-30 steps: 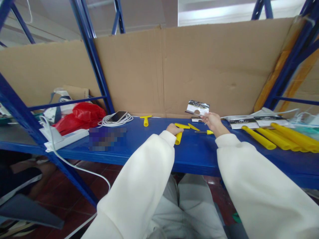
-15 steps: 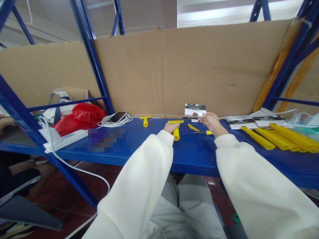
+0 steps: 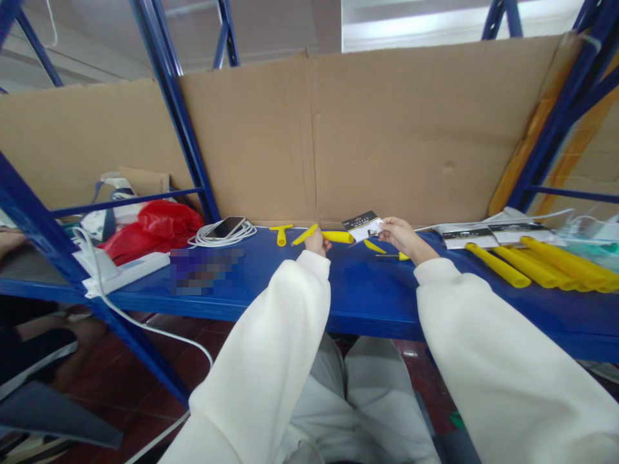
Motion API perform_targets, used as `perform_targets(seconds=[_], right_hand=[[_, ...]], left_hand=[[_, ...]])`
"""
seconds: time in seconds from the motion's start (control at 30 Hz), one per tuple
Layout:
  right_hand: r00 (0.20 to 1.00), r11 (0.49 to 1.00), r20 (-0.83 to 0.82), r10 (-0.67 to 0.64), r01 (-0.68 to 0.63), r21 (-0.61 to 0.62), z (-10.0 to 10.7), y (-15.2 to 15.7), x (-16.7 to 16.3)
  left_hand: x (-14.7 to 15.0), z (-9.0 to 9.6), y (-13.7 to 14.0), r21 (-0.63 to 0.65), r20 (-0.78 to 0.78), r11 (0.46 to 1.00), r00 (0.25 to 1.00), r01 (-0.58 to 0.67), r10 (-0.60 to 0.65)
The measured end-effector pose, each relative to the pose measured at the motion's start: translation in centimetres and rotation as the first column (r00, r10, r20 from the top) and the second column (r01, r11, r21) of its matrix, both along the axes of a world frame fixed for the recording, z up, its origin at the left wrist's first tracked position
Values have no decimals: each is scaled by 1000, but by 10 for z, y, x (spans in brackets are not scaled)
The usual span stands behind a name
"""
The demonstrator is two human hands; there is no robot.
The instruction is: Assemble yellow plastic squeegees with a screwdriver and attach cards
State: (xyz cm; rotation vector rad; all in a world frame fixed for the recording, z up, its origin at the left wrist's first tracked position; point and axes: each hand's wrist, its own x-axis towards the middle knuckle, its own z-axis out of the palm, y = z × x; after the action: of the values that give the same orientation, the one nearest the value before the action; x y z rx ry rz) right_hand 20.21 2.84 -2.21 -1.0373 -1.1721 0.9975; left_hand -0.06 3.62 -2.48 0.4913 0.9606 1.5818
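Note:
My left hand [image 3: 316, 243] is closed around a yellow T-shaped tool [image 3: 338, 237], its crossbar on the left and its thick handle pointing right. In my right hand [image 3: 400, 234], a black-and-white printed card [image 3: 360, 227] is pinched by its right edge, tilted, close to the handle's end. Whether card and handle touch, I cannot tell. Below the card lies a small flat yellow piece [image 3: 373, 247]. Nearer my right wrist is a thin tool with a yellow end [image 3: 403, 256]. A smaller yellow T-shaped piece [image 3: 281, 236] rests to the left of my left hand.
On the right of the blue shelf [image 3: 367, 322] lie several yellow tubes [image 3: 536, 267] with printed cards. A phone [image 3: 229, 227] sits on a coiled white cable [image 3: 200, 238]. Farther left are a red plastic bag [image 3: 157, 225] and a white power strip [image 3: 140, 265]. Cardboard [image 3: 411, 129] walls the back.
My left hand has turned the yellow tool from pointing toward me to lying sideways, moving slightly left. My right hand has brought the card lower and left, toward the handle, and tilted it.

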Motion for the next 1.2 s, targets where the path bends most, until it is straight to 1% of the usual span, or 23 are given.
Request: perform_targets(seconds=[0.13,0.23,0.5,0.7,0.83,0.97,1.1,1.2], right_hand=[[997,997,-2,73,-73,8,-2,-1,-4],[993,993,3,116,-116,0,-4,-2,-5],[992,991,-11,127,-127,-28,0,-12,-12],[995,995,-5,101,-101,-21,0,-15,-16],[995,995,-14,97,-98,-29,-1,-14,-18],[997,997,-35,73,-74,-28,0,-14,-19],[997,999,-61,37,-38,-17,1,-15,-20],[997,1000,-77,19,-20,-6,1,-14,-21]], left_hand=[[1,2,-1,-8,0,997,997,82,-82],[2,2,-2,-2,-3,993,993,121,-121],[0,1,-5,40,-77,992,990,119,-116],[4,-5,6,14,-198,970,951,243,-236],[7,-8,10,19,-290,955,916,296,-278],[10,-8,7,35,-396,942,870,335,-295],[11,-7,3,69,-392,925,863,373,-319],[9,-4,2,97,-348,928,886,359,-306]])
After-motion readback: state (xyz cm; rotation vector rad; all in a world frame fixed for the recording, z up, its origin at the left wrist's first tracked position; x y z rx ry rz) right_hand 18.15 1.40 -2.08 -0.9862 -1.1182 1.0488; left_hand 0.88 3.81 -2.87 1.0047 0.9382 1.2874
